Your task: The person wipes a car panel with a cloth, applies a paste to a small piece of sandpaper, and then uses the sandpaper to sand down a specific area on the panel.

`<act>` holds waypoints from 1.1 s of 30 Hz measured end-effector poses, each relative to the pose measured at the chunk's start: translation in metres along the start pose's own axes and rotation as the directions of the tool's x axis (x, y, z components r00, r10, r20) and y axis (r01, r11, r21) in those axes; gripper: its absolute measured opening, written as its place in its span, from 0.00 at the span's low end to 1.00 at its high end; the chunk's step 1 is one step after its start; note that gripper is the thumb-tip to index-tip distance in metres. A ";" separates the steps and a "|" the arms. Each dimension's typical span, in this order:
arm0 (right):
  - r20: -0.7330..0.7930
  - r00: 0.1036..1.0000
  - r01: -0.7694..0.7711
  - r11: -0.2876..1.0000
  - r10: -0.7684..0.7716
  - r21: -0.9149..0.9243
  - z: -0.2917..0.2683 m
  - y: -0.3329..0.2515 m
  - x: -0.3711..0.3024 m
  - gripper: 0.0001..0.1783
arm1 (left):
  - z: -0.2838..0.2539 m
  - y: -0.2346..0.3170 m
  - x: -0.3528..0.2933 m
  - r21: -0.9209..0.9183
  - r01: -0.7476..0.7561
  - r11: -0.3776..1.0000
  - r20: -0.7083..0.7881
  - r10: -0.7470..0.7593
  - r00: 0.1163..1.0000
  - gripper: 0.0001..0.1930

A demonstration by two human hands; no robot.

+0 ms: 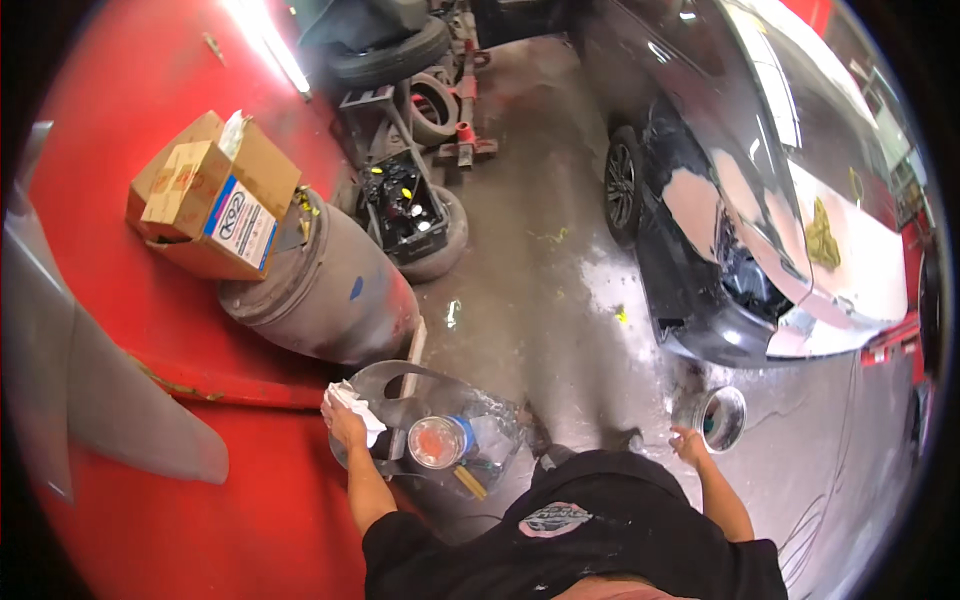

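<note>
**Rag and Tin in a Body Shop**

The left hand [345, 422] closes its fingers around a white rag [356, 404] at the rim of a clear bucket [495, 432]; the right hand [689, 443], fingers loosely spread, touches a metal tin [722, 418]. A grey drum [325, 285] stands just behind, a dark car [720, 200] alongside.

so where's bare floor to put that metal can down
Bare wet concrete floor lies between the grey drum and the dark car. It is crowded at the clear plastic tub by the left hand.
</note>
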State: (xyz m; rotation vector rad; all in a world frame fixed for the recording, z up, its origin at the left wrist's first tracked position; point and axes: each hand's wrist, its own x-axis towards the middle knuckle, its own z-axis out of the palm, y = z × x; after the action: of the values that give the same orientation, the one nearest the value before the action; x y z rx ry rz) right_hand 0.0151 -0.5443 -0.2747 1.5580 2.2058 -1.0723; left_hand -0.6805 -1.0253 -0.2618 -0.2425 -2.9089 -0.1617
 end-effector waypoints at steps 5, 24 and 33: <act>0.011 0.994 0.105 0.987 -0.104 -0.119 -0.003 -0.005 -0.009 0.27 | -0.013 -0.006 -0.005 -0.388 0.003 0.922 0.094 0.036 0.995 0.31; -0.101 0.995 -0.028 0.999 0.025 -0.030 0.017 0.048 -0.076 0.25 | 0.028 -0.021 0.062 -0.308 -0.135 0.942 0.130 0.182 0.975 0.20; -0.350 0.936 0.054 0.963 0.044 0.265 0.075 0.154 -0.083 0.26 | 0.077 0.210 -0.066 -0.475 -0.402 0.783 0.465 0.611 0.641 0.18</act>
State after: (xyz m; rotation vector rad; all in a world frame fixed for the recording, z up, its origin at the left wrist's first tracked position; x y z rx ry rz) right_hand 0.1692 -0.6288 -0.3459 2.0026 2.3648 -1.2204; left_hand -0.5962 -0.8196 -0.3325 -1.4241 -3.2224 -0.5716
